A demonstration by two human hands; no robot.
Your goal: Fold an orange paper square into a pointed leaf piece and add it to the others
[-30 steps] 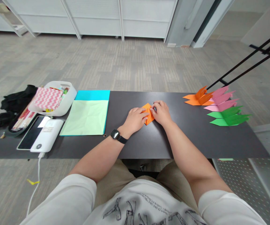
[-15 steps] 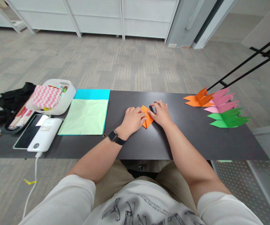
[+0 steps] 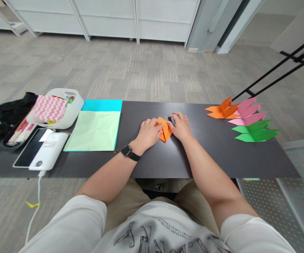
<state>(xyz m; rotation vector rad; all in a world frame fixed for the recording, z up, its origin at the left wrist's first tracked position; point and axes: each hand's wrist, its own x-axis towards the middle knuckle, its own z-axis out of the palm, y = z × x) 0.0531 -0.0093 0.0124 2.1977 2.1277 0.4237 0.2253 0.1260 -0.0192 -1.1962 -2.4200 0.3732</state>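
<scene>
A small folded orange paper [image 3: 165,129] lies on the dark table [image 3: 167,158] in front of me. My left hand [image 3: 148,133], with a black watch at the wrist, presses on the paper's left side with curled fingers. My right hand [image 3: 179,125] rests on the paper's right side, fingertips pinching its upper edge. Both hands are closed on the paper, which stays flat on the tabletop.
A light green sheet [image 3: 95,130] over a cyan sheet [image 3: 103,105] lies to the left. Further left are a white bin [image 3: 62,121] with a pink zigzag pouch, a phone [image 3: 30,151] and a white power bank [image 3: 49,151]. Folded orange, pink and green paper pieces [image 3: 246,119] sit at the right.
Both hands shifted slightly on the orange paper, the right fingertips moving along its upper edge. The paper stays at the same spot on the table.
</scene>
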